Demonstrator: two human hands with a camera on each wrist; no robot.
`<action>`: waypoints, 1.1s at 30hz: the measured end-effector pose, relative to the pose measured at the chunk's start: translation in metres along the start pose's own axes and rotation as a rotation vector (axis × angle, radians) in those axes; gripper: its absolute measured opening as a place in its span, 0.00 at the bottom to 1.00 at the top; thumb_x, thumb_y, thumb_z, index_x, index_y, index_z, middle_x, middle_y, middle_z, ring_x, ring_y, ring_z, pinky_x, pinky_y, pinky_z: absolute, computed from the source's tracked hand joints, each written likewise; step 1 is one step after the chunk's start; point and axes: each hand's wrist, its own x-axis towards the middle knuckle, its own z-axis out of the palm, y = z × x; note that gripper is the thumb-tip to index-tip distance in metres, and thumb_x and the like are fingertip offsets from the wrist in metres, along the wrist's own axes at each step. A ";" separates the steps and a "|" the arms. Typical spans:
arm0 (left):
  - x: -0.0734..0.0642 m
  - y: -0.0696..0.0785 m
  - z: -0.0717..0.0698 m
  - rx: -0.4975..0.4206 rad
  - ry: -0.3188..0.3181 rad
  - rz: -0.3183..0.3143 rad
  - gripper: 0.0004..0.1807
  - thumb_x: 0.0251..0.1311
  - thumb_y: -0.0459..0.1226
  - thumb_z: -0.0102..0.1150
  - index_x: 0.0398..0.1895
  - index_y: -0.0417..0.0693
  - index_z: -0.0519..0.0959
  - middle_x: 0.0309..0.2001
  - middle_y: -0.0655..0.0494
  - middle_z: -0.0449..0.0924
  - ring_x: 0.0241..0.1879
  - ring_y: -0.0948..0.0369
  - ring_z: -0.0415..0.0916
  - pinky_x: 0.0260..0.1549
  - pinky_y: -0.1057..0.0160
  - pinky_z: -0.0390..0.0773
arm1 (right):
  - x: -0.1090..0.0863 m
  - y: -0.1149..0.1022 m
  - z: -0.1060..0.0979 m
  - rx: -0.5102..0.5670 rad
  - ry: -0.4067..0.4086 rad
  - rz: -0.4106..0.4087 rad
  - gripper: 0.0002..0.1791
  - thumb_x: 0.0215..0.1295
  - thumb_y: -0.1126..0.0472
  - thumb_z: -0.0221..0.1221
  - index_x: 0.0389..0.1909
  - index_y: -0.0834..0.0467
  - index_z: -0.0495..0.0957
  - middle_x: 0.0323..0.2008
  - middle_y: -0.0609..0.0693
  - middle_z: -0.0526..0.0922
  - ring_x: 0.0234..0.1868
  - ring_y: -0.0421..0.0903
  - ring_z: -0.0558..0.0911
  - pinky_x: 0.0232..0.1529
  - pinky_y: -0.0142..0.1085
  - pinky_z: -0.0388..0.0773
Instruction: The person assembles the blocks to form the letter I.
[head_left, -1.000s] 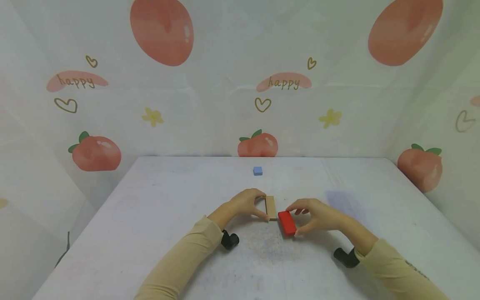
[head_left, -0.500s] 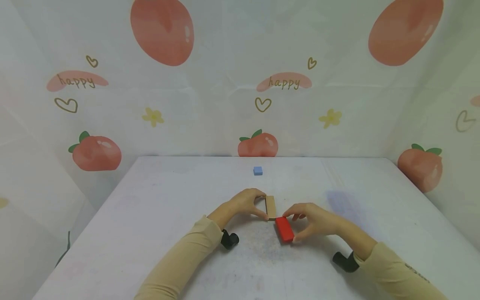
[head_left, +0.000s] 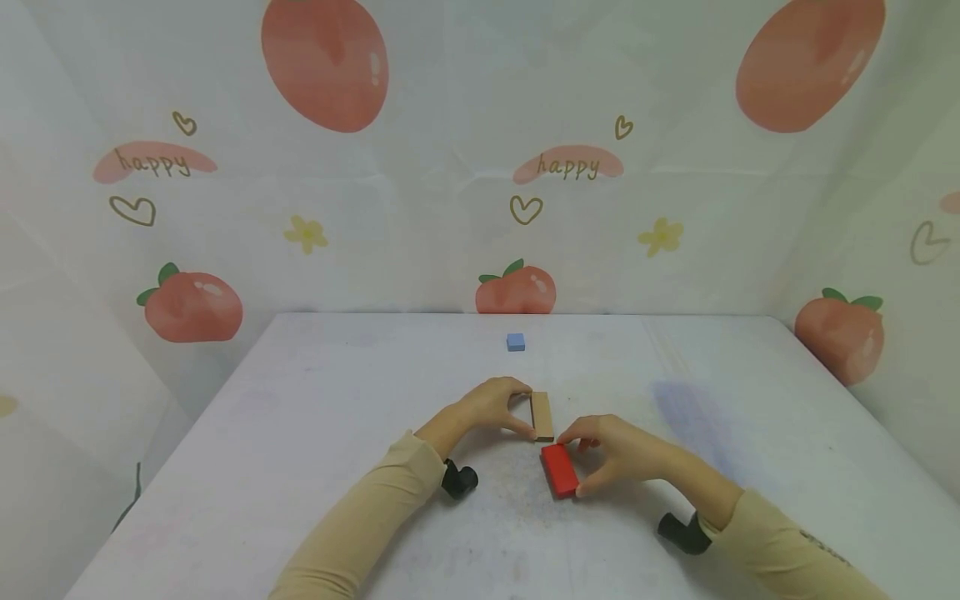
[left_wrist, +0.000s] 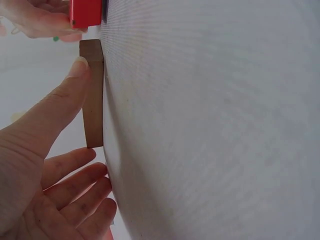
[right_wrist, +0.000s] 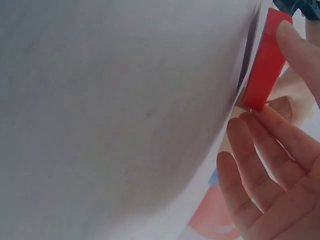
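A tan wooden block point(head_left: 542, 416) lies flat on the table near its middle, its long side running away from the person. My left hand point(head_left: 491, 404) spans it, thumb at the near end and index finger at the far end. In the left wrist view the same wooden block point(left_wrist: 93, 102) touches the thumb. Just nearer the person and to the right, my right hand point(head_left: 626, 450) pinches a red rectangular block point(head_left: 559, 471) by its two ends. The right wrist view shows the red block point(right_wrist: 267, 62) slightly above the table, with a dark shadow beside it.
Farther back on the white table point(head_left: 375, 358) sits a small blue block point(head_left: 516, 342). Black wrist cameras point(head_left: 460, 480) stick out under both sleeves. A printed cloth point(head_left: 420, 208) hangs behind the table, and a faint purple stain point(head_left: 690, 412) marks the right side.
My right hand has carried the red block leftward and closer to the person, past the near end of the wooden block. The left hand and wooden block have stayed in place.
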 end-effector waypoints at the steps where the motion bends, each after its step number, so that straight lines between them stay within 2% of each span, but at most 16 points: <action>1: 0.000 0.000 0.000 0.001 0.001 0.001 0.39 0.44 0.48 0.72 0.60 0.41 0.72 0.60 0.49 0.74 0.63 0.54 0.68 0.65 0.56 0.65 | 0.000 -0.001 0.001 -0.009 0.001 0.004 0.29 0.46 0.52 0.71 0.48 0.61 0.77 0.44 0.49 0.82 0.39 0.39 0.80 0.43 0.33 0.78; 16: 0.000 0.001 0.000 -0.005 0.001 -0.003 0.39 0.44 0.48 0.72 0.60 0.41 0.71 0.60 0.49 0.74 0.64 0.54 0.67 0.66 0.56 0.65 | 0.005 -0.006 0.005 -0.048 0.021 0.076 0.30 0.43 0.51 0.72 0.47 0.61 0.78 0.42 0.47 0.82 0.36 0.35 0.78 0.41 0.31 0.76; 33: 0.000 0.001 0.000 -0.002 0.005 -0.007 0.39 0.44 0.48 0.72 0.60 0.42 0.72 0.60 0.49 0.74 0.63 0.54 0.68 0.65 0.56 0.65 | 0.010 -0.012 0.008 -0.076 0.042 0.171 0.34 0.38 0.48 0.74 0.47 0.61 0.77 0.42 0.48 0.82 0.34 0.36 0.76 0.37 0.28 0.75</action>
